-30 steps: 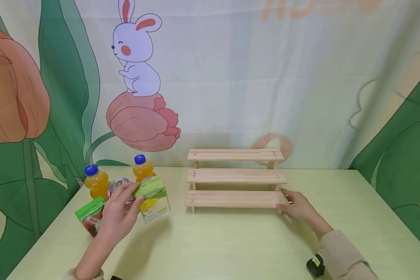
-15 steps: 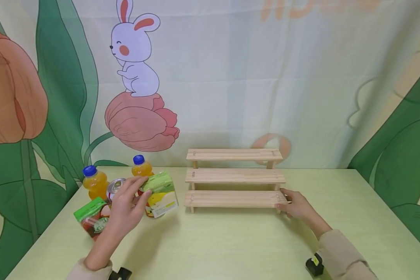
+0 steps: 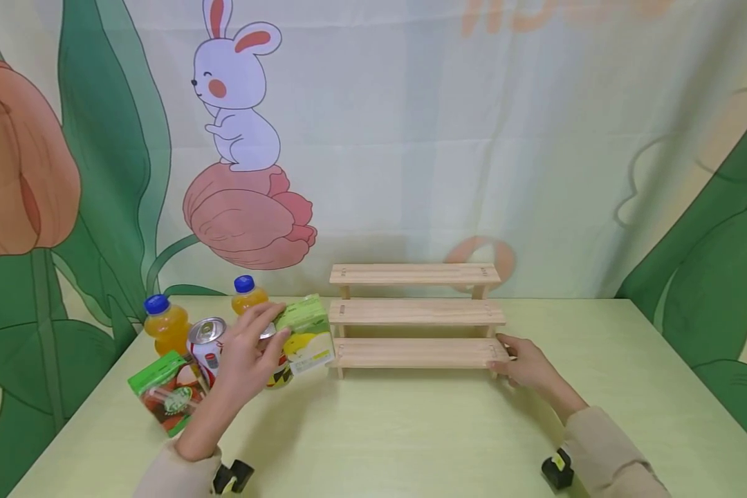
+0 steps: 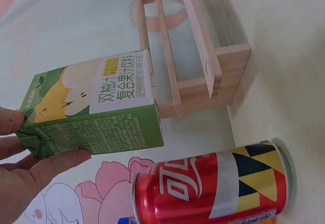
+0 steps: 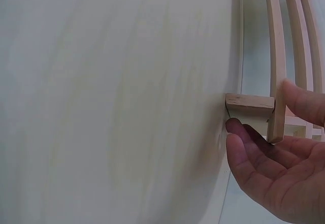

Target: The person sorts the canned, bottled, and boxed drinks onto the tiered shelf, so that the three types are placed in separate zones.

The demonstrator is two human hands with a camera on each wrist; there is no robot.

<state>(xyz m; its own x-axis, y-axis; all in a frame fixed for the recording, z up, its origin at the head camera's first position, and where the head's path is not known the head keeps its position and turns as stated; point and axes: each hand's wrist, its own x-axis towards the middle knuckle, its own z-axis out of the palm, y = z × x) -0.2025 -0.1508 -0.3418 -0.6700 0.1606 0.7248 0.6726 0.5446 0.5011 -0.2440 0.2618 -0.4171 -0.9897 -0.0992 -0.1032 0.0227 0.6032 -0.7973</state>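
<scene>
My left hand [image 3: 245, 360] holds a green juice carton [image 3: 308, 339] by its top end, thumb on one side and fingers on the other. The left wrist view shows the carton [image 4: 96, 107] tilted in the air, beside a red drink can [image 4: 203, 186] standing on the table. A three-tier wooden display shelf [image 3: 417, 353] stands just right of the carton. At its right end my right hand [image 3: 529, 363] grips the lowest board; in the right wrist view the thumb lies on the board [image 5: 277, 56] and the fingers curl underneath.
Left of the shelf stand two orange juice bottles [image 3: 168, 325] with blue caps, a white-and-red can [image 3: 207, 339] and a green-and-red juice carton [image 3: 173, 394]. My left hand partly covers another can [image 3: 280, 377]. A printed curtain [image 3: 386, 138] hangs behind the table [image 3: 423, 429].
My left hand has carried the green carton rightward and slightly up, toward the shelf's left end. More of the can and carton behind it now shows. The right hand keeps its grip on the shelf.
</scene>
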